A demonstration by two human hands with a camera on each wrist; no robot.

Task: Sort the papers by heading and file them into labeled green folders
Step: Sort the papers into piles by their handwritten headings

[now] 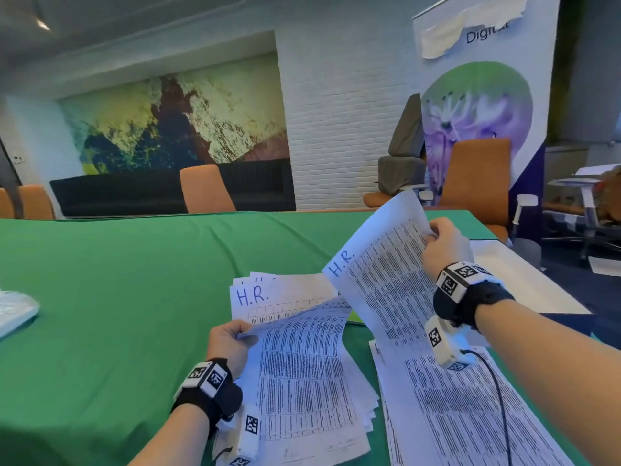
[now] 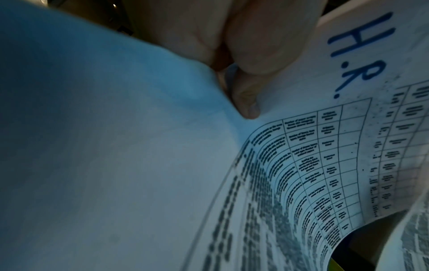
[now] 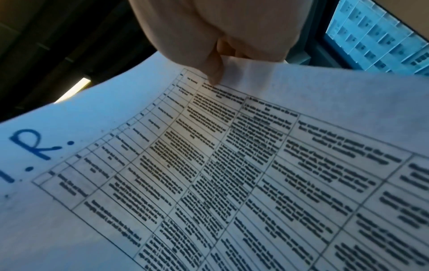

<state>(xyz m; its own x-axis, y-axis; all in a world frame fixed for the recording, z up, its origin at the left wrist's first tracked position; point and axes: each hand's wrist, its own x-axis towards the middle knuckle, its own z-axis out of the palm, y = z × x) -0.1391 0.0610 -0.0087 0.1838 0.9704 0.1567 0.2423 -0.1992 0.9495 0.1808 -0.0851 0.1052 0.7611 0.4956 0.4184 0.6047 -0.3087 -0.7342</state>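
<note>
My right hand (image 1: 443, 243) pinches the far edge of a printed sheet (image 1: 386, 274) headed "H.R." in blue and holds it tilted up over the table. In the right wrist view my right hand (image 3: 220, 69) grips that sheet (image 3: 209, 165) by its margin. My left hand (image 1: 232, 338) pinches the corner of another table-printed sheet (image 1: 302, 358) and lifts it off a fanned pile (image 1: 268, 297) whose top page also reads "H.R.". In the left wrist view, thumb and finger of that hand (image 2: 246, 102) clamp the curled sheet (image 2: 116, 146) above the "H.R." page (image 2: 362, 55). A yellow-green folder edge (image 1: 355, 319) peeks out between the papers.
A second pile of printed sheets (image 1: 453, 415) lies under my right forearm. The table wears a green cloth (image 1: 134, 280). A white object (image 1: 13, 311) sits at its left edge and a white board (image 1: 524, 274) at its right. Orange chairs (image 1: 205, 190) stand behind.
</note>
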